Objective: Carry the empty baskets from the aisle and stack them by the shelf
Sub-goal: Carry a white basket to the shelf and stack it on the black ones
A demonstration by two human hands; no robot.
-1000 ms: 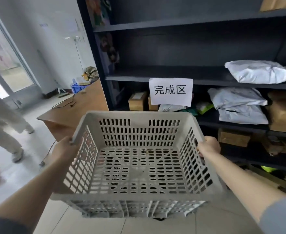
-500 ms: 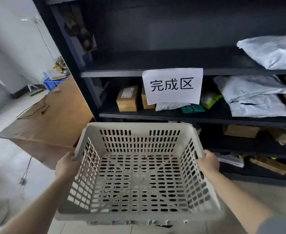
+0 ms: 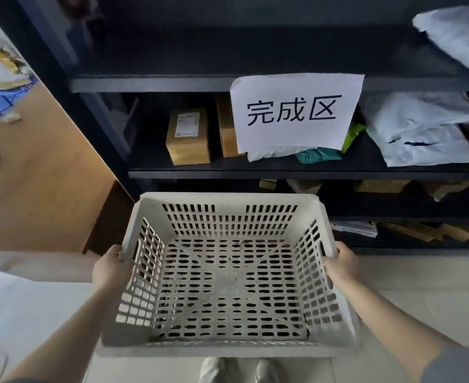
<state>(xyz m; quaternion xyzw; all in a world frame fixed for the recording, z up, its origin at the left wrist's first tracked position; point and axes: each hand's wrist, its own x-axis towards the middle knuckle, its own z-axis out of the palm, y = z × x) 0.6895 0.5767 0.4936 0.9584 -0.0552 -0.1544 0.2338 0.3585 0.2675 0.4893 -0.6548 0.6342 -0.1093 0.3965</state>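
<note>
Right here, the left hand point(image 3: 109, 269) and the right hand point(image 3: 341, 265) each grip a side rim of the empty white basket point(image 3: 228, 283), held level above the floor just before the dark shelf point(image 3: 255, 84) with its paper sign point(image 3: 297, 111).

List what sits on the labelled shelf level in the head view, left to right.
Cardboard box → second cardboard box, partly behind the paper sign → white mailer under the sign → teal packet → green packet → stacked white poly mailers.
</note>
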